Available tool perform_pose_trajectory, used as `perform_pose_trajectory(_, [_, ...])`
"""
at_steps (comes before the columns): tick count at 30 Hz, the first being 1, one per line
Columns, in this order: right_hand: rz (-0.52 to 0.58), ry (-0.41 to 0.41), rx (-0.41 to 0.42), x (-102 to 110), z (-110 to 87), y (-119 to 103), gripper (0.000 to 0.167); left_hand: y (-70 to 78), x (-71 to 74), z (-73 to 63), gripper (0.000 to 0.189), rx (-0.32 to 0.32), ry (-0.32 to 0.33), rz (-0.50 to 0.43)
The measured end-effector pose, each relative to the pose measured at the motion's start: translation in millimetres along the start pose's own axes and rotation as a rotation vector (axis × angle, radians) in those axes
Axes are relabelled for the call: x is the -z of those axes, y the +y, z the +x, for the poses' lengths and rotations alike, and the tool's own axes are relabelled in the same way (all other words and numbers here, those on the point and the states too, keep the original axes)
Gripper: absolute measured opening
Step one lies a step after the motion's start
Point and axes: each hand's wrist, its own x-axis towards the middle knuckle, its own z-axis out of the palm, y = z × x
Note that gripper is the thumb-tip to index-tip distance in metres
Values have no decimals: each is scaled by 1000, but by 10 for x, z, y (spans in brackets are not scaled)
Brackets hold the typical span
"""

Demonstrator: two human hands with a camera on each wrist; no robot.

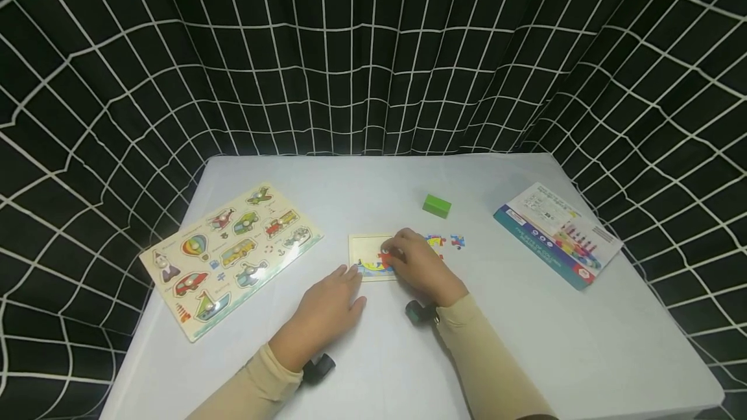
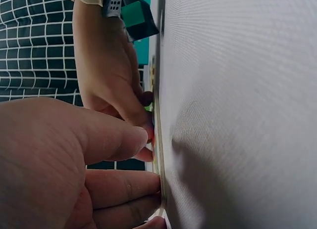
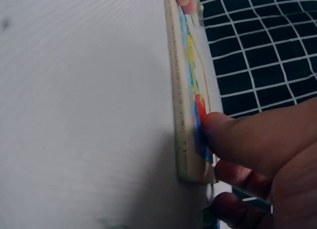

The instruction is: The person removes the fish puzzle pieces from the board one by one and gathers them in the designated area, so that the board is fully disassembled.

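A shallow wooden puzzle tray (image 1: pixel 363 242) lies at the middle of the table, its near left part filled with blue and yellow jigsaw pieces (image 1: pixel 370 269). The left hand (image 1: pixel 329 306) rests with extended fingers on the tray's near left corner. Over the tray, the right hand (image 1: pixel 423 268) pinches a red-and-blue jigsaw piece (image 3: pixel 200 108) against the filled part, thumb on its face. Its fingers hide part of that piece in the head view. Just beyond the right hand lie loose jigsaw pieces (image 1: pixel 457 242), some partly covered by it.
A green block (image 1: pixel 437 206) sits behind the loose pieces. A vehicle peg puzzle board (image 1: pixel 224 245) lies slanted at the left. At the right is a printed box (image 1: pixel 557 235). Black cloth (image 1: pixel 373 63) with a white grid surrounds the white table.
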Motion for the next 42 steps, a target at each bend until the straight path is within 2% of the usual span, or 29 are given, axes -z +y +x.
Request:
perform_pose_trajectory(9, [-20, -79, -29, 46, 54, -50, 21, 28, 27, -7, 54, 7, -8, -3])
perform_pose_trajectory(14, [6, -85, -64, 43, 61, -66, 19, 44, 34, -12, 54, 10, -18, -8])
perform_pose_trajectory(17, [6, -61, -54, 35, 49, -53, 16, 50, 33, -8, 54, 6, -18, -12])
perform_pose_trajectory(23, [18, 5, 39, 47, 22, -42, 13, 59, 52, 1, 54, 4, -16, -2])
perform_pose_trajectory(27, [47, 47, 15, 126, -19, -80, 13, 63, 68, 13, 54, 15, -34, -6])
perform_pose_trajectory(31, [111, 144, -85, 370, -81, -84, 11, 71, 91, 24, 54, 25, -54, -23])
perform_pose_trajectory(35, [156, 190, -230, 687, -211, 99, 14, 72, 106, 29, 53, 25, -61, -32])
perform_pose_trajectory(38, [165, 158, -354, 866, -352, 323, 19, 67, 106, 28, 53, 23, -60, -25])
perform_pose_trajectory(42, [152, 39, -476, 982, -521, 574, 22, 58, 98, 26, 53, 21, -52, -15])
